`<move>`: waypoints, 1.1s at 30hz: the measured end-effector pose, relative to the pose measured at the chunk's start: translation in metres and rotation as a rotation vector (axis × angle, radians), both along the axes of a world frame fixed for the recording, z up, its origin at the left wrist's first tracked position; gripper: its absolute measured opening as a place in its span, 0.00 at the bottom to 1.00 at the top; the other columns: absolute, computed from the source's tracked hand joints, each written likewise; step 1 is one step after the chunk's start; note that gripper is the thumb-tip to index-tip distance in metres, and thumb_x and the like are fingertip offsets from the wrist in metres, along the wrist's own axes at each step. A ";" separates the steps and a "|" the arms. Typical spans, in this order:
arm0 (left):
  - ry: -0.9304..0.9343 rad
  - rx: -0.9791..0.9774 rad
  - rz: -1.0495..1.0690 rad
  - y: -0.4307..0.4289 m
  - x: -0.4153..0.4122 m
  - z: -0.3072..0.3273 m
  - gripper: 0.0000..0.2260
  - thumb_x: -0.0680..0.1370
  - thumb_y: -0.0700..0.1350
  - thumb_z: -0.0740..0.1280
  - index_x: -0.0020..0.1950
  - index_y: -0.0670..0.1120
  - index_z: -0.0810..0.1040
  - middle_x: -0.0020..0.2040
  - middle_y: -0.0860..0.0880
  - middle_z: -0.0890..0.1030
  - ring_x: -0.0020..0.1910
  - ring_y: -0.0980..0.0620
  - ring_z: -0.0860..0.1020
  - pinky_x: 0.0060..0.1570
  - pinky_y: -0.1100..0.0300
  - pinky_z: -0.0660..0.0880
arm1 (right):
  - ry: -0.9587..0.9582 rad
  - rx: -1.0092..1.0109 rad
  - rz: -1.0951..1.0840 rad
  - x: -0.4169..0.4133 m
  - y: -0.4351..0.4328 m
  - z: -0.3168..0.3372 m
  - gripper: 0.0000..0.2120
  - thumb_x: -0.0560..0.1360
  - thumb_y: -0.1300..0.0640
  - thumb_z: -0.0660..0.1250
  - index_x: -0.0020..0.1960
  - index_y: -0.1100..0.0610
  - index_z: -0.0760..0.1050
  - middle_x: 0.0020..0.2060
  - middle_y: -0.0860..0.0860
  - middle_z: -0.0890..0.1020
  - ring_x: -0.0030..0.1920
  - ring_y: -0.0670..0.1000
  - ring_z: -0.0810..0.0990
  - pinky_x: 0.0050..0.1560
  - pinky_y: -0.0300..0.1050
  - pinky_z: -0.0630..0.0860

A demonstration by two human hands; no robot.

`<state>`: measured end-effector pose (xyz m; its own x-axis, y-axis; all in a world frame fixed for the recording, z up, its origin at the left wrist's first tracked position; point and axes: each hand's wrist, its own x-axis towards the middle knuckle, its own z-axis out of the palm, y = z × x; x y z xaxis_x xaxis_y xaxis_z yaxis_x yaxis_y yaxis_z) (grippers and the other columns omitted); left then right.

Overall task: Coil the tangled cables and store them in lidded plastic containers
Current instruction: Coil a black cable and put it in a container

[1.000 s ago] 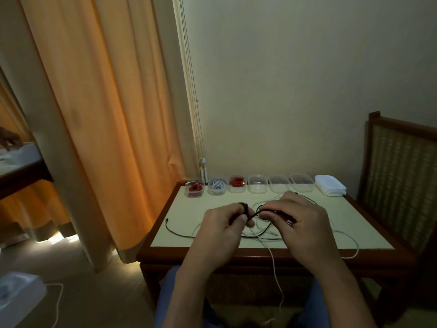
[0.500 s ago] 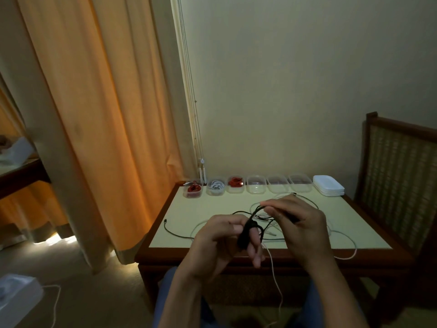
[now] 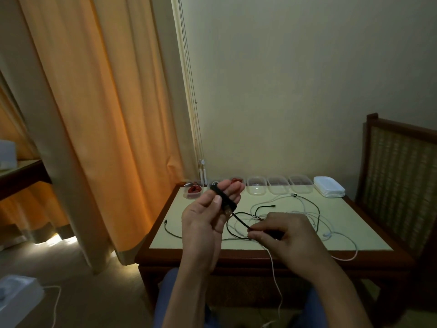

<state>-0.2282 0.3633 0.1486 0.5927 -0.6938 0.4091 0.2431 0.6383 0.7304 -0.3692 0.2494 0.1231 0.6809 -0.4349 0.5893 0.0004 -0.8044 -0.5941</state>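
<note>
My left hand (image 3: 208,214) is raised above the table's left side, palm up, with turns of a black cable (image 3: 238,217) wrapped across its fingers and pinned by the thumb. My right hand (image 3: 279,235) pinches the same black cable lower down, near the table's front edge. Loose black and white cables (image 3: 307,209) lie tangled on the cream tabletop (image 3: 343,223). A white cable (image 3: 275,275) hangs over the front edge. A row of clear plastic containers (image 3: 256,190) stands along the back; the left ones hold red and white coils.
A stack of white lids (image 3: 329,190) sits at the back right corner. A wooden chair with a woven back (image 3: 402,176) stands right of the table. Orange curtains (image 3: 94,114) hang on the left. A white box (image 3: 16,297) lies on the floor.
My left hand rose and turned palm up with the coiled black cable on its fingers. My right hand dropped toward the front edge, drawing the cable taut between the hands.
</note>
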 end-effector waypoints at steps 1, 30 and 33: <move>-0.061 0.037 0.050 -0.001 0.001 -0.002 0.14 0.82 0.35 0.57 0.64 0.37 0.78 0.59 0.39 0.84 0.64 0.42 0.81 0.67 0.51 0.76 | 0.006 -0.038 -0.017 -0.003 0.002 0.004 0.04 0.73 0.49 0.76 0.48 0.44 0.86 0.40 0.37 0.83 0.43 0.43 0.83 0.42 0.40 0.78; -0.131 -0.083 -0.492 0.006 0.009 -0.009 0.21 0.74 0.39 0.53 0.56 0.34 0.82 0.47 0.35 0.83 0.54 0.35 0.82 0.60 0.47 0.78 | -0.246 0.116 0.002 -0.003 -0.014 -0.005 0.09 0.74 0.55 0.72 0.53 0.50 0.86 0.37 0.45 0.84 0.40 0.49 0.84 0.42 0.42 0.79; 0.041 -0.217 -0.452 0.005 0.009 -0.004 0.22 0.75 0.39 0.54 0.63 0.32 0.79 0.58 0.31 0.81 0.64 0.33 0.78 0.64 0.47 0.77 | -0.117 0.138 0.023 -0.002 -0.012 -0.007 0.09 0.75 0.55 0.73 0.53 0.48 0.86 0.37 0.44 0.85 0.39 0.49 0.84 0.42 0.40 0.78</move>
